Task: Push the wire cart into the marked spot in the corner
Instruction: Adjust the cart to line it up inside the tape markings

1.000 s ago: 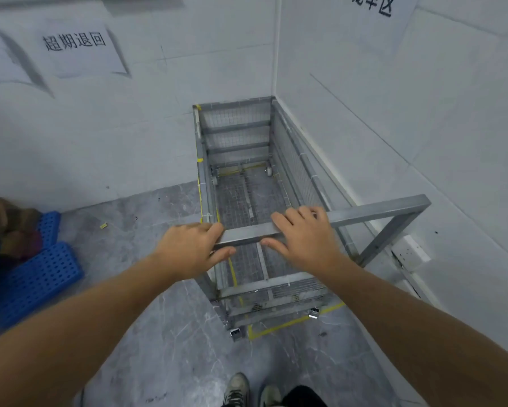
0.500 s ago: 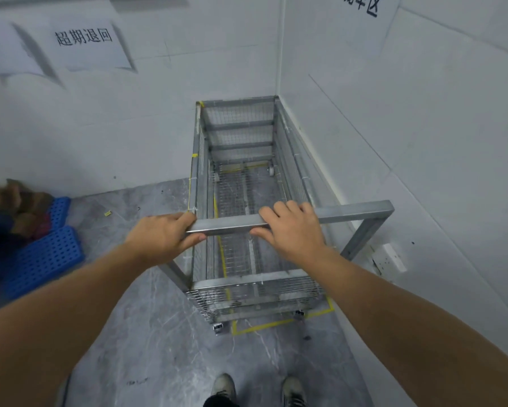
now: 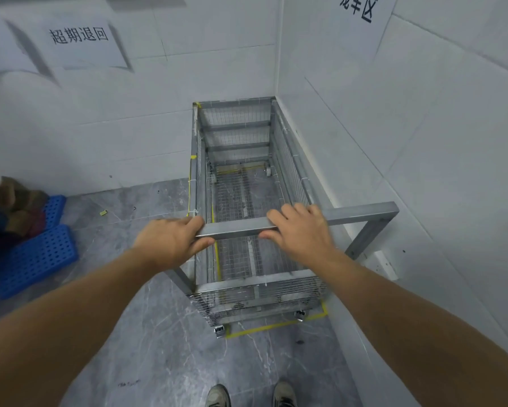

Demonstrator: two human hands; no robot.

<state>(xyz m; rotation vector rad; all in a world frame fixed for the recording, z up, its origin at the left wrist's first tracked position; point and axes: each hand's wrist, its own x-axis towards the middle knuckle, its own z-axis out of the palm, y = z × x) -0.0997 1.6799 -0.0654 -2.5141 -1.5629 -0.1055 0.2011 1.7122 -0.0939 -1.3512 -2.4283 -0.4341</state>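
Note:
The grey wire cart (image 3: pixel 238 136) stands lengthwise in the corner, its far end against the back wall and its right side along the right wall. It has an empty mesh basket and small castors. Yellow floor tape (image 3: pixel 273 326) outlines the marked spot; it shows just past the cart's near end and along its left side. My left hand (image 3: pixel 170 242) grips the left end of the square metal handle bar (image 3: pixel 361 211). Near the bar's middle, my right hand (image 3: pixel 301 230) grips it too.
Blue perforated plastic pallets (image 3: pixel 35 257) with brown cardboard pieces (image 3: pixel 14 207) lie on the floor at the left. A white wall socket (image 3: pixel 383 264) sits low on the right wall beside the handle. Paper signs hang on both walls. My shoes (image 3: pixel 217 396) stand on the grey floor.
The cart has rolled forward and straightened, so its near end now sits closer to the tape line. Both hands have stayed on the handle bar.

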